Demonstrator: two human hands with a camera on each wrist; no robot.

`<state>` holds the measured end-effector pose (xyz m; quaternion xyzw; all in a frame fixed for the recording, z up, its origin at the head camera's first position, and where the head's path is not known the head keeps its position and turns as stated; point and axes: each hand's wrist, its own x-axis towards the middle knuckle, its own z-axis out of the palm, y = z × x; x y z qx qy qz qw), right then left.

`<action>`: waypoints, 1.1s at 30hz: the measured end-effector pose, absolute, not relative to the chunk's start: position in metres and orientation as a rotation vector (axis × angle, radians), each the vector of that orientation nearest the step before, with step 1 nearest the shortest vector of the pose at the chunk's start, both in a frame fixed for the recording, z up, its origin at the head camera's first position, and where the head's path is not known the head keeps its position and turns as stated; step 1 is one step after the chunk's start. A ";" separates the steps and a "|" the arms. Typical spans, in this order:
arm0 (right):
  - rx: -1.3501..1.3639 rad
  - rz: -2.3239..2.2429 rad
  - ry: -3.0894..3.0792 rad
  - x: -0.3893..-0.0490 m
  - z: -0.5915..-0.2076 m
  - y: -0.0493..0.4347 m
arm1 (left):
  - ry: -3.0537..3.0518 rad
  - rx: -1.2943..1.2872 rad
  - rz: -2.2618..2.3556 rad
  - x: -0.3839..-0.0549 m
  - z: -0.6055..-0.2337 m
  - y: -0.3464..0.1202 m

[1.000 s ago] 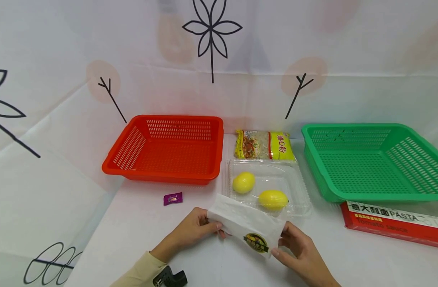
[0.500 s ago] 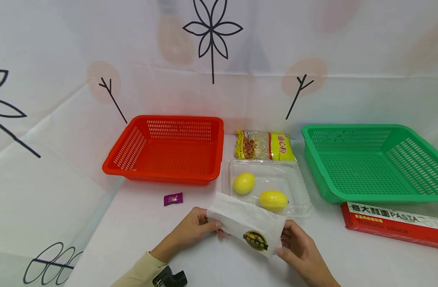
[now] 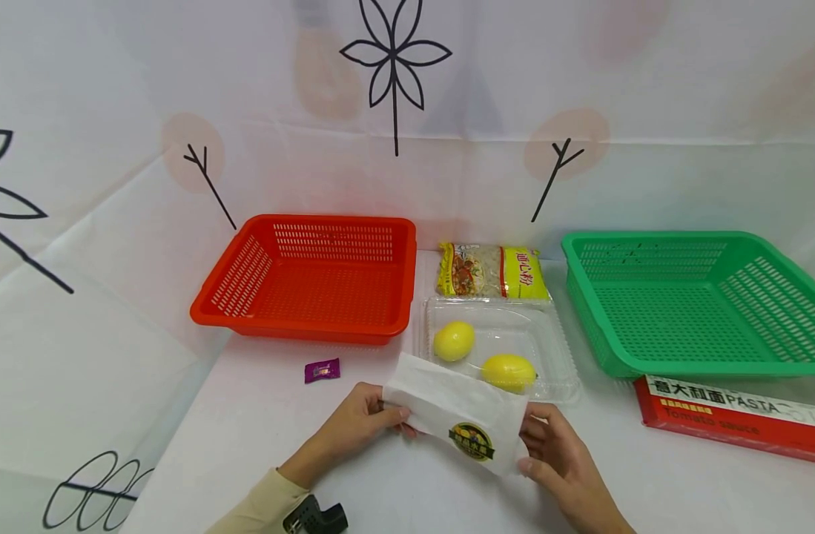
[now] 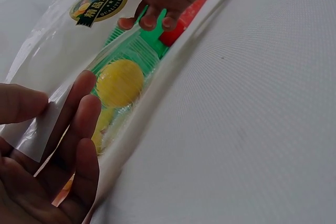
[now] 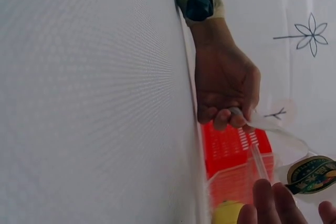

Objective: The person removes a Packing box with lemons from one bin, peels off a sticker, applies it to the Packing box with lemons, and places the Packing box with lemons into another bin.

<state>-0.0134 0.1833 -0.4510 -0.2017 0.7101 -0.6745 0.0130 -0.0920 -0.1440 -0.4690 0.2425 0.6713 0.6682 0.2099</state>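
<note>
A flat white bag (image 3: pixel 447 415) with a round black-and-yellow fruit label is held up over the near part of the table. My left hand (image 3: pixel 363 423) pinches its left end between thumb and fingers, as the left wrist view also shows on the glossy bag (image 4: pixel 52 77). At the opposite end my right hand (image 3: pixel 557 460) holds the edge, thumb in front and fingers behind. Just beyond the bag, a clear plastic container (image 3: pixel 547 356) holds two lemons, one at the left (image 3: pixel 454 341) and one nearer (image 3: pixel 509 372), partly overlapped by the bag's upper edge.
A red basket (image 3: pixel 314 330) stands at the back left, a green basket (image 3: pixel 621 363) at the right. A macaroni bag (image 3: pixel 490 271) lies behind the container. A red pasta box (image 3: pixel 734 419) lies before the green basket; a small purple-wrapped candy (image 3: pixel 322 371) lies left of my hands.
The bag has risen slightly and shifted a little left with my left hand. My right fingers have moved slightly along its right edge. Everything else stays in place.
</note>
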 end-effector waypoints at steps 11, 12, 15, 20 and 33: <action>-0.761 -2.001 2.325 -0.012 -0.451 0.185 | 1.850 0.617 1.892 -0.092 -0.467 -0.144; -0.765 -2.002 2.326 -0.012 -0.451 0.185 | 1.847 0.621 1.898 -0.092 -0.467 -0.144; -0.788 -2.019 2.329 -0.012 -0.452 0.185 | 1.839 0.609 1.904 -0.093 -0.467 -0.143; -0.799 -2.007 2.370 -0.012 -0.451 0.185 | 1.844 0.568 1.896 -0.092 -0.466 -0.144; -0.671 -2.004 2.481 -0.015 -0.451 0.186 | 1.862 0.521 1.887 -0.091 -0.464 -0.143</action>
